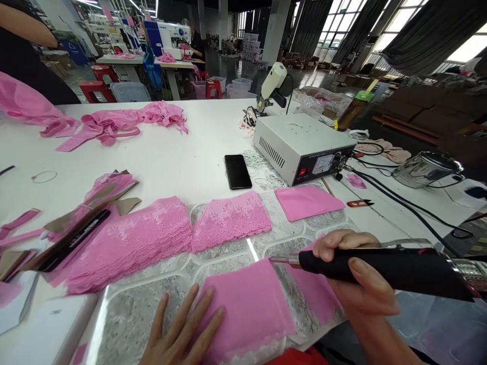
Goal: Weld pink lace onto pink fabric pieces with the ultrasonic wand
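Observation:
My right hand (353,274) is wrapped round the black grip of a handheld tool (384,271) with a thin metal tip. That tip touches or hovers at the upper right corner of a pink fabric piece (247,309); I cannot tell which. Flat and with fingers spread, my left hand (186,329) rests on this piece's left edge and the marbled mat (137,314). Another pink piece (314,291) lies partly under my right hand. Behind them are a stack of pink lace pieces (140,238), a smaller lace pile (230,218) and folded pink fabric (308,201).
A grey power box (304,144) with a dial and cables stands behind a phone (238,171). Orange thread snips (359,203) and a glass jar (426,170) are at the right. Pink garments (125,121) lie at the back left, near another person (30,56).

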Available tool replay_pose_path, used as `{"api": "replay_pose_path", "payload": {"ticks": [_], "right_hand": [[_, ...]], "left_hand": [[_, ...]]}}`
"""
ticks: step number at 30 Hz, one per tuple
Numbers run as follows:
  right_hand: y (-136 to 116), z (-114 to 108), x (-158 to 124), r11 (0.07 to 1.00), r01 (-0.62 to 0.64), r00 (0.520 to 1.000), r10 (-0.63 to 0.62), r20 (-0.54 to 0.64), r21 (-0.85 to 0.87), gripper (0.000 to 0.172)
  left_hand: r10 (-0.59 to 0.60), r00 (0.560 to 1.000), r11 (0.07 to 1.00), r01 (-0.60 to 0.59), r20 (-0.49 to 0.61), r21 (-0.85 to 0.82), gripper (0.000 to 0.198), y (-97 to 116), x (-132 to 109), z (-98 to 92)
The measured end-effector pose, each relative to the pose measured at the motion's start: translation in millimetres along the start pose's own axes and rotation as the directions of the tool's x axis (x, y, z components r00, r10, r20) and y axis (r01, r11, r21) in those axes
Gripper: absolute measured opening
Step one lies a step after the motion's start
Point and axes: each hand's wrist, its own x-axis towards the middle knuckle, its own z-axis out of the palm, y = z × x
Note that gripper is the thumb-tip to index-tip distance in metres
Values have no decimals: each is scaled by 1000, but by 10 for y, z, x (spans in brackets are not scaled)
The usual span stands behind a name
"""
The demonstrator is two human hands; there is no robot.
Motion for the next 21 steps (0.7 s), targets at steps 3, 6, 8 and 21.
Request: {"api": "replay_pose_path", "payload": {"ticks": [3, 6, 8, 21], "right_hand": [[-41, -15, 10, 1000, 1, 1000, 0, -16, 16, 12], [-156, -90, -10, 999, -20, 1000, 20, -15, 26, 16], [-261, -160, -56, 998, -53, 998, 53, 14, 23, 18], [-395, -314, -365, 987, -157, 984, 160, 74, -43, 20]], "left_hand": [[11, 1000, 1000, -11, -5, -4, 40, -18, 4, -3], [31, 999, 999, -32, -10, -34, 38, -35, 9, -32], [48, 999, 997, -48, 1, -63, 36, -46, 6, -54], [90, 996, 990, -92, -16, -106, 34, -59, 2, -47]]}}
